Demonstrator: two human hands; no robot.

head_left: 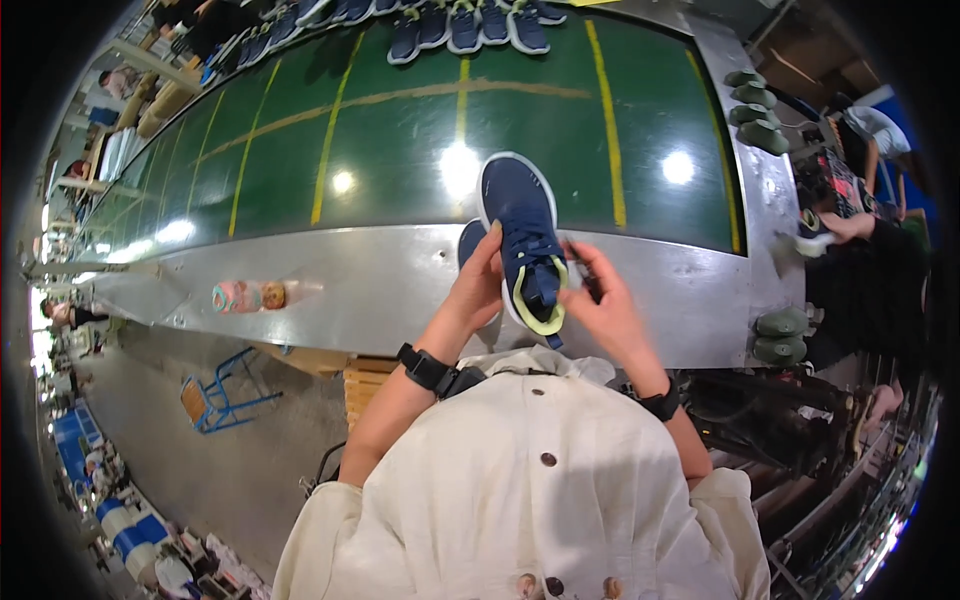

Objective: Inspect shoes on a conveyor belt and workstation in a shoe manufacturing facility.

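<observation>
A navy sneaker [520, 215] with a white sole edge and a lime-green lining is held up in front of me, toe pointing away. My left hand [475, 285] grips its left side, thumb on the upper near the laces. At the collar on the other side is my right hand [605, 305], its fingers bent and touching the shoe's opening; whether they pinch anything there is partly hidden and blurred. Behind my left hand, a second navy shoe [469, 240] shows in part on the metal table edge [380, 270].
Beyond the metal edge runs a green conveyor belt [400, 150] with yellow lines. Several navy sneakers [465, 28] stand at its far side. Green shoe forms [780, 335] lie at the right. A pink container [235, 297] stands at the left, above a blue-framed stool [225, 390]. Another person [878, 135] is far right.
</observation>
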